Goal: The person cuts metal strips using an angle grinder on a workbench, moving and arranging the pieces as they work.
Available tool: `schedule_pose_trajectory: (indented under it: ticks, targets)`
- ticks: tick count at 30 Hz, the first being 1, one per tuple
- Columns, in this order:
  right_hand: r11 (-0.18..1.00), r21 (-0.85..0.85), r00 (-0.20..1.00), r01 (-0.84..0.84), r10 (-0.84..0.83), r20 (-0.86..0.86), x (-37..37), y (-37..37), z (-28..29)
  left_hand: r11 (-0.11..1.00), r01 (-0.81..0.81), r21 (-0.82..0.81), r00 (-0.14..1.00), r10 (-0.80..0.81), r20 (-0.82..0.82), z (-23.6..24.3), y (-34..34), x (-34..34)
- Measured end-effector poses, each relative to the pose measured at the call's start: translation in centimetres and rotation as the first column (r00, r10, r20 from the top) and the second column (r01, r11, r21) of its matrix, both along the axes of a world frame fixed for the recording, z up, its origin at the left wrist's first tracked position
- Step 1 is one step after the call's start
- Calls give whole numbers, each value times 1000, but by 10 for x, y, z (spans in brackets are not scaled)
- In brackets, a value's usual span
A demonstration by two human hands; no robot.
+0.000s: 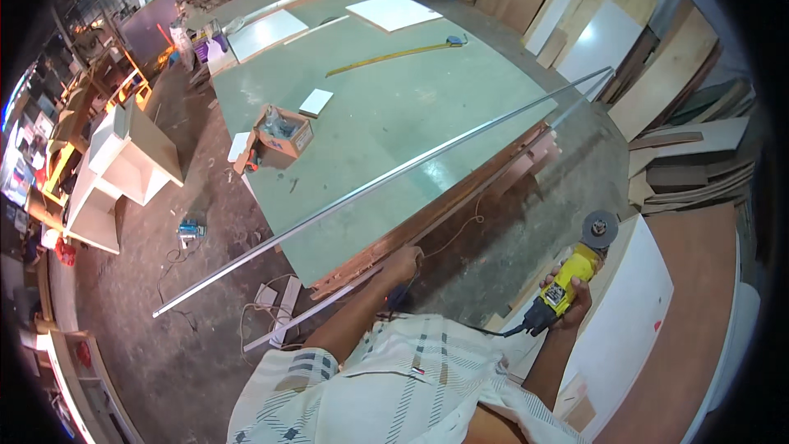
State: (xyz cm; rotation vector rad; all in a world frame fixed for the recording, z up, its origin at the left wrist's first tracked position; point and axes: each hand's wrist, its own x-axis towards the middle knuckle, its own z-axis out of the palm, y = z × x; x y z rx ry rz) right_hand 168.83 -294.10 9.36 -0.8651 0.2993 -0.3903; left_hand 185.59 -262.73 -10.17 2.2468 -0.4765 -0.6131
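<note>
"Checked shirt (370, 395) closest. What's biggest past it?"

"Green table (411, 107). White board (629, 312) at the right."

"And the bars?"

"One long bar (411, 165) slants across the table, overhanging at both ends. A second bar (311, 311) runs by the near edge."

"Anything smaller?"

"Open box (293, 145) on the table, toward its left side. Then the yellow grinder (582, 267), right of the table, near the white board."

"Who has that?"

"Right hand (578, 300), its grip wrapped around the body, disc (600, 229) end up and away."

"Left grip?"

"Left hand (401, 264) is at the second bar; I can't tell how far it's closed or whether it holds anything."
</note>
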Motion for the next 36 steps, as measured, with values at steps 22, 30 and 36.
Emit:
schedule_pose_trajectory:
  ticks: [22, 30, 36]
  targets:
    - [916, 87, 860, -392, 399, -319, 308, -155, -48, 472, -874, 115, 441, 673, 593, 32, 160, 437]
    - [901, 83, 813, -425, 421, -402, 362, -198, -60, 456, -863, 218, 493, 663, 564, 18, 171, 463]
    - [858, 145, 779, -493, 510, -366, 391, -204, -78, 344, -917, 200, 395, 719, 572, 28, 75, 386]
